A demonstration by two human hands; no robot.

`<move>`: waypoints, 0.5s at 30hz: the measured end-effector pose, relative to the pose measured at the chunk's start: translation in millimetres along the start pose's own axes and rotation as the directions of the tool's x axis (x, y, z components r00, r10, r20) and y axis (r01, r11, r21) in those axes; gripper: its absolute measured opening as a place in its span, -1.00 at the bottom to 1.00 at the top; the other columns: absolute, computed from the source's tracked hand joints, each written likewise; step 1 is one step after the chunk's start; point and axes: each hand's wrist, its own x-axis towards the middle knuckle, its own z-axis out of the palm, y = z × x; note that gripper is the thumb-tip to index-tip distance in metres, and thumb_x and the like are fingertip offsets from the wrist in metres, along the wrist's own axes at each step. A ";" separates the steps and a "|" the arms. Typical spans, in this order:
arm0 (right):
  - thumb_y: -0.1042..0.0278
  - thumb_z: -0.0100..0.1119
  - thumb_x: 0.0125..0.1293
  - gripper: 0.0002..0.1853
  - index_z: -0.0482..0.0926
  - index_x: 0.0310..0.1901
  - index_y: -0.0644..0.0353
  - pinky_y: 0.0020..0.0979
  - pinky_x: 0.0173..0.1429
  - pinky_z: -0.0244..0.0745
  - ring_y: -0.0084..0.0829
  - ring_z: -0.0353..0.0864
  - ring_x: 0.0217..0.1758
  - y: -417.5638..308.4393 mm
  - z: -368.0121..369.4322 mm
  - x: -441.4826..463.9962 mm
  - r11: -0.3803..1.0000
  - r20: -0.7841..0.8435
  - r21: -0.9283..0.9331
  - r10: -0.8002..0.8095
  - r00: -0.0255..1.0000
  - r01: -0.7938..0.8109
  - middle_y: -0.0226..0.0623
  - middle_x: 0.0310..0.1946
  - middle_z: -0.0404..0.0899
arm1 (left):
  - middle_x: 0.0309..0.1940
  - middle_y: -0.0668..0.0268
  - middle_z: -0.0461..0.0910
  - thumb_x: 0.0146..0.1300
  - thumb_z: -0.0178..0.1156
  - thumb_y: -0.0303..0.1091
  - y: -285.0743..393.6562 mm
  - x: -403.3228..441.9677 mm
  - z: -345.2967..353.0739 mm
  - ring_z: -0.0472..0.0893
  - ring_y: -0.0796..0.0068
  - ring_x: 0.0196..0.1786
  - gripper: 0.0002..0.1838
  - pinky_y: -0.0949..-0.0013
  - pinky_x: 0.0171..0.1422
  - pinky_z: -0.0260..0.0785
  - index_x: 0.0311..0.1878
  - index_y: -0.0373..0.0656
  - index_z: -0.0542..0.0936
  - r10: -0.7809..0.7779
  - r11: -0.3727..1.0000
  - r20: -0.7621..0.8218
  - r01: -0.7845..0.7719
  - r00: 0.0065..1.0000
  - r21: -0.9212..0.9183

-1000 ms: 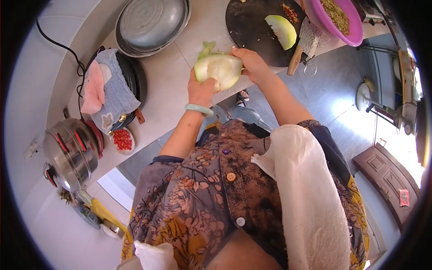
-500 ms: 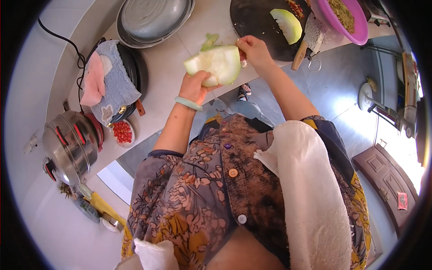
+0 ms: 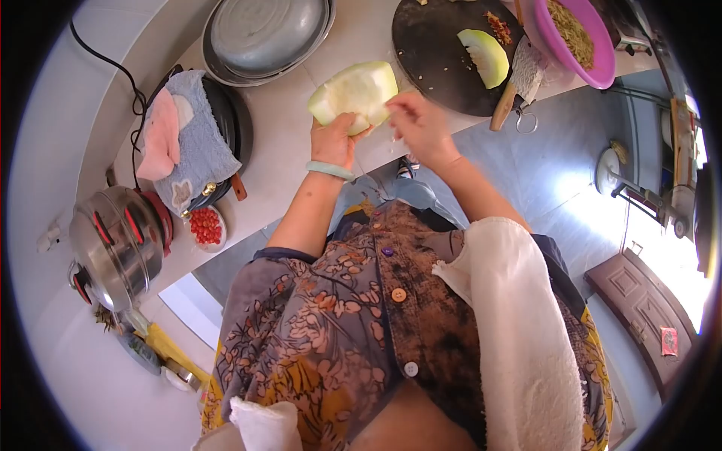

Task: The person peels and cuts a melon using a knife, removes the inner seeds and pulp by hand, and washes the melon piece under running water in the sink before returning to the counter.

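A pale green piece of melon (image 3: 363,84), with a whitish hollowed inner side, is held above the counter. My left hand (image 3: 335,141) grips its lower left edge, thumb on the inner face, a pale green bangle at the wrist. Close to the melon's right end is my right hand (image 3: 423,129), somewhat blurred, its fingers curled in a pinch. What they hold, if anything, is too small to make out. On the round dark cutting board (image 3: 430,64) lies another melon wedge (image 3: 487,59), with chopped red bits (image 3: 499,28) behind it.
A cleaver (image 3: 524,73) rests at the board's right edge beside a pink basin (image 3: 606,74) of shredded food. An upturned metal bowl (image 3: 263,34) stands at the back left. Further left are a cloth-covered pan (image 3: 204,139), a dish of red fruit (image 3: 207,225) and a steamer pot (image 3: 116,240).
My right hand has come down and slightly left along the melon's right end. The melon has tilted, and the green strip seen behind it earlier no longer shows. The view has shifted slightly.
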 end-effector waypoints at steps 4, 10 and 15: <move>0.21 0.06 0.41 -0.74 0.56 0.01 0.13 -0.02 -0.21 0.57 0.09 0.66 -0.30 -3.2 26.8 10.6 0.896 0.088 -0.428 -0.086 0.992 0.116 0.04 -0.45 0.63 | 0.05 0.20 0.56 0.23 0.05 -0.63 1.5 -1.7 12.8 0.64 0.30 0.01 -0.54 0.22 -0.02 0.61 0.23 -0.19 0.39 0.018 0.997 0.025 -0.020 1.000 0.081; 0.30 0.09 0.38 -0.85 0.56 -0.13 0.13 -0.07 -0.24 0.57 0.06 0.65 -0.37 3.9 30.7 8.9 0.763 0.078 -0.603 -0.236 0.969 0.234 -0.01 -0.47 0.63 | 0.03 0.21 0.56 0.22 0.04 -0.64 -2.4 -2.1 15.9 0.64 0.34 -0.06 -0.52 0.29 -0.10 0.59 0.23 -0.15 0.38 0.015 0.990 -0.040 -0.009 0.999 0.144; 0.34 0.11 0.34 -0.88 0.56 -0.16 0.13 -0.10 -0.26 0.57 0.03 0.66 -0.37 14.7 31.9 12.0 0.709 0.089 -0.630 -0.338 0.937 0.316 -0.06 -0.47 0.64 | 0.06 0.17 0.53 0.22 0.01 -0.65 1.1 0.0 16.2 0.64 0.25 -0.03 -0.50 0.21 -0.07 0.62 0.25 -0.16 0.35 0.013 0.996 -0.121 -0.002 0.993 0.095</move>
